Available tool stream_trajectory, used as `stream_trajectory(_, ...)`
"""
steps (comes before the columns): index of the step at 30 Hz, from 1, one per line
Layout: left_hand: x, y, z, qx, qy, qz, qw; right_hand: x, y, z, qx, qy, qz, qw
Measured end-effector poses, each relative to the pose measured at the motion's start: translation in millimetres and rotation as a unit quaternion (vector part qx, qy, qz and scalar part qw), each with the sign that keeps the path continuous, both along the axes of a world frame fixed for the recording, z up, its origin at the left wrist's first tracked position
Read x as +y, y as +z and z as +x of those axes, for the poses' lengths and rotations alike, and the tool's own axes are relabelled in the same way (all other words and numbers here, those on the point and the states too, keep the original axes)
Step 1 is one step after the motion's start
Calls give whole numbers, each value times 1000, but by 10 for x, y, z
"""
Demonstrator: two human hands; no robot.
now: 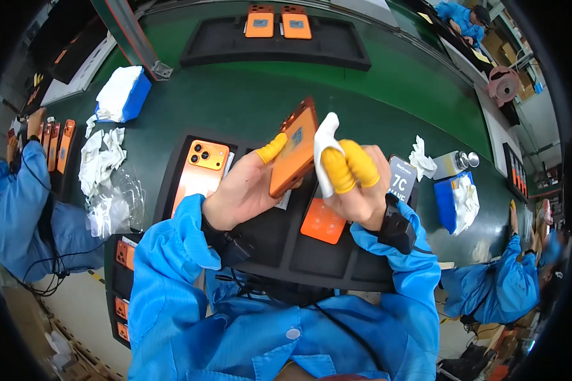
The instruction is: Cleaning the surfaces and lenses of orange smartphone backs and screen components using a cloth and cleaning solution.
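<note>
An orange smartphone (297, 147) is tilted up on edge, gripped by my left hand (245, 187), which has a yellow finger cot on its thumb. My right hand (361, 184), with yellow cots on its fingers, pinches a folded white cloth (326, 143) against or very near the phone's right edge. Below them lies a black foam tray (260, 244). A second orange phone (203, 166) with a camera block rests in its left compartment. An orange-red card or flat panel (323, 221) lies under my right hand. Partly behind my right wrist sits a dark printed phone or box (400, 176).
At left stand a blue box of white wipes (130, 95), crumpled wipes (100, 159) and clear plastic (117, 206). A metal-capped bottle (451, 164) and another blue box (448, 203) stand at right. A far tray (216, 44) holds two orange phones. Co-workers sit on both sides.
</note>
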State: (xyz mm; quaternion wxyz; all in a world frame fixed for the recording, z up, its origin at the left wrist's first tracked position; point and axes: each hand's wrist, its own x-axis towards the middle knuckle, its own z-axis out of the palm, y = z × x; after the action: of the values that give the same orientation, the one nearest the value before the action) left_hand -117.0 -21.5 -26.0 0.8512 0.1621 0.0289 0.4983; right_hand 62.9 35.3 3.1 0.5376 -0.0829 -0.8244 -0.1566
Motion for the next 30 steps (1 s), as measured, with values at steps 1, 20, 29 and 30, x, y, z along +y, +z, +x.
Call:
stream_trajectory(1, -17, 32, 39, 64, 66, -70, 993, 24, -11, -18, -2, -1, 2, 1000)
stream_trajectory(20, -118, 47, -2, 16, 142, -123, 982, -276, -209, -173, -121, 4, 15, 992)
stream_trajectory(29, -10, 69, 58, 65, 161, -154, 973, 154, -37, -48, -38, -81, 59, 994)
stream_trajectory(30, -4, 64, 81, 96, 168, -176, 965, 158, -28, -40, -36, -76, 59, 995)
